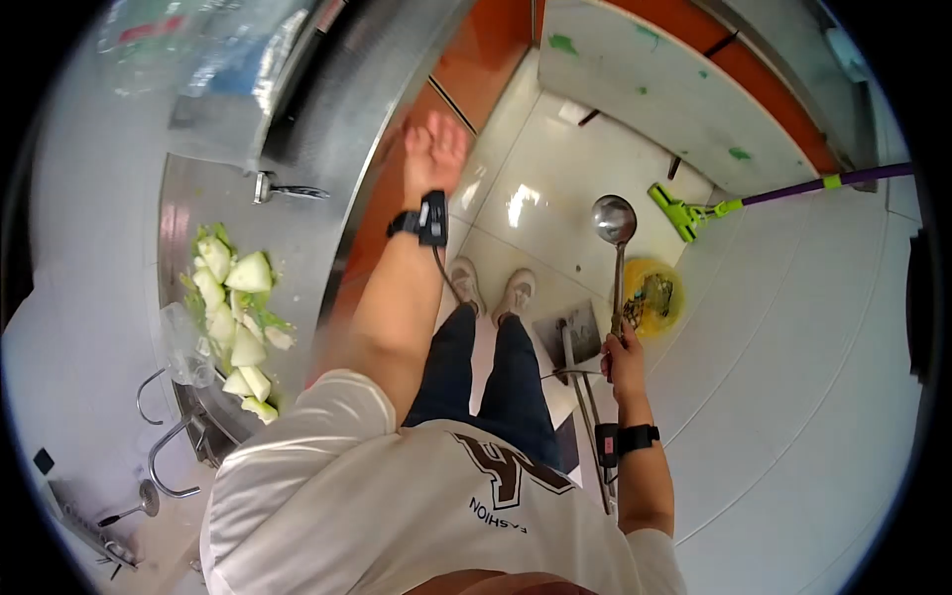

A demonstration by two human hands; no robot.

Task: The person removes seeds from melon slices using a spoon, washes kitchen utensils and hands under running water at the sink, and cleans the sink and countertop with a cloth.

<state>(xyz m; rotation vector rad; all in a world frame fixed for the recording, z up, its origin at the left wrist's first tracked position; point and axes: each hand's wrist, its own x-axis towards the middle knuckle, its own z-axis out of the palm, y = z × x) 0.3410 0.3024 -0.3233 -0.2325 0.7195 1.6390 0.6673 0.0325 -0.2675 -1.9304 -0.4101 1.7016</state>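
Observation:
My right hand (625,359) is wrapped round the handle of a metal ladle (619,260), whose round bowl points away from me over the tiled floor. My left hand (436,151) is stretched out with nothing in it. Its fingers are apart and slightly blurred, close to the orange cabinet front below the counter edge. On the steel counter to my left lie a peeler (290,189) and a heap of pale green peeled vegetable chunks (248,273), with peelings around them.
A yellow bin (669,307) stands beyond my right hand, near a grey dustpan-like plate (580,332). A green mop head (676,212) on a purple pole leans farther right. The counter (293,233) runs along my left; a tap (164,466) is behind.

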